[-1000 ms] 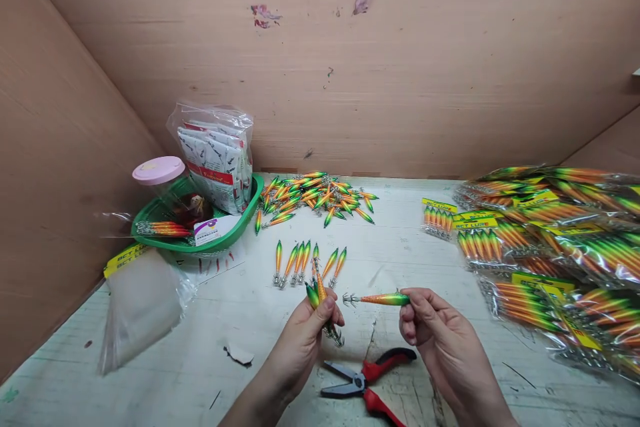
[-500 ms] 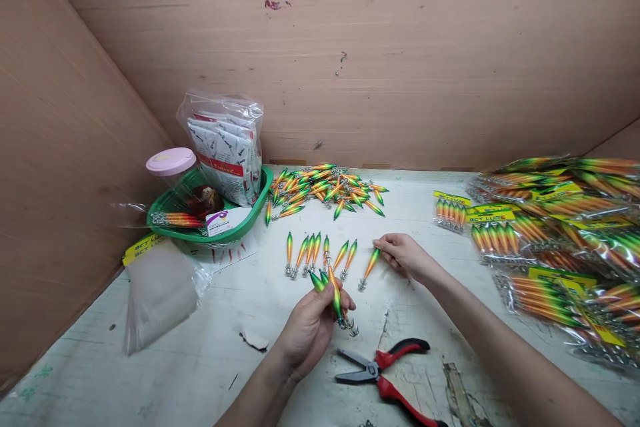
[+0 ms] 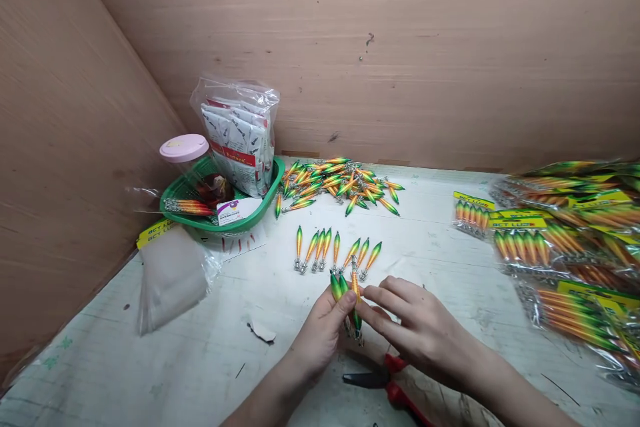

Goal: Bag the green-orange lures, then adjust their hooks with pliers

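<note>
My left hand (image 3: 325,323) grips a few green, yellow and orange fishing lures (image 3: 336,285) between thumb and fingers, their metal hook crowns partly hidden. Against this bunch, the fingertips of my right hand (image 3: 415,320) close on one lure (image 3: 356,290) that points the other way, its hooks upward. Just beyond the hands, several matching lures (image 3: 320,250) lie in a loose row, hooks toward me. Red-handled pliers (image 3: 367,380) rest on the table below, partly covered by my right hand and forearm.
A heap of lures (image 3: 345,183) lies by the back wall. On the left are a green basket (image 3: 265,213) with a lidded cup and packets, and clear plastic bags (image 3: 173,280). Packaged lures (image 3: 575,240) are piled on the right.
My right hand has come back from the right end of the row to the lures in my left hand. The last lure there now lies closer to the others. The view has shifted slightly.
</note>
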Demonstrator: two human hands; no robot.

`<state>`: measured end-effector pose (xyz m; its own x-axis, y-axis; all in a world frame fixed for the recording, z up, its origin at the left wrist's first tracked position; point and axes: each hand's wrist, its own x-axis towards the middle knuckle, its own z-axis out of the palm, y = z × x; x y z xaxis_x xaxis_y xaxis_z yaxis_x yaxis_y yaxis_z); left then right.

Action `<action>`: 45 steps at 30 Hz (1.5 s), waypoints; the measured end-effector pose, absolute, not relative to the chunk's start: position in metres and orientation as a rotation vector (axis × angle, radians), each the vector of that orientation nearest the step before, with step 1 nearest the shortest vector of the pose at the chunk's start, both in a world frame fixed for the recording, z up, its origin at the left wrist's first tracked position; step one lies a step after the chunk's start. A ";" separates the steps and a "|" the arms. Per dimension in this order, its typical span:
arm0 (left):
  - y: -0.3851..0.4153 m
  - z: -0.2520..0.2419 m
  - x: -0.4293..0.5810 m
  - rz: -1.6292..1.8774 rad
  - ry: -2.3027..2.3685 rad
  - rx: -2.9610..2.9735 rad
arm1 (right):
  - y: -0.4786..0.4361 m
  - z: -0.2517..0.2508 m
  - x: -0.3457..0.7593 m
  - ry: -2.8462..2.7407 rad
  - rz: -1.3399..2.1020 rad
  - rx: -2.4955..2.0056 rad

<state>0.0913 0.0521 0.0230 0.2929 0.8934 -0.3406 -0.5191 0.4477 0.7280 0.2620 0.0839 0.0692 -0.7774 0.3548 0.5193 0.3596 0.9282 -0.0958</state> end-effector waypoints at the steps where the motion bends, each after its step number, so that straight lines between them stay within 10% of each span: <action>1: 0.052 0.024 0.092 1.012 0.824 0.564 | 0.083 0.070 0.261 -2.569 -0.094 -0.488; 9: 0.053 0.020 0.091 0.968 0.812 0.600 | 0.079 0.062 0.259 -2.634 -0.278 -0.338; 16: 0.055 0.024 0.088 0.967 0.888 0.486 | 0.105 0.043 0.282 -1.560 0.968 -1.396; 22: 0.056 0.020 0.088 0.975 0.887 0.493 | 0.146 0.009 0.284 -1.284 1.258 -1.658; 45: 0.045 0.024 0.094 0.736 0.671 0.760 | 0.082 0.046 0.255 -1.333 1.909 -1.210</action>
<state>0.0944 0.0450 0.0238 0.5656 0.7813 -0.2639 -0.3343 0.5098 0.7927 0.2553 0.0818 0.0456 -0.4715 0.7978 -0.3758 0.0780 -0.3867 -0.9189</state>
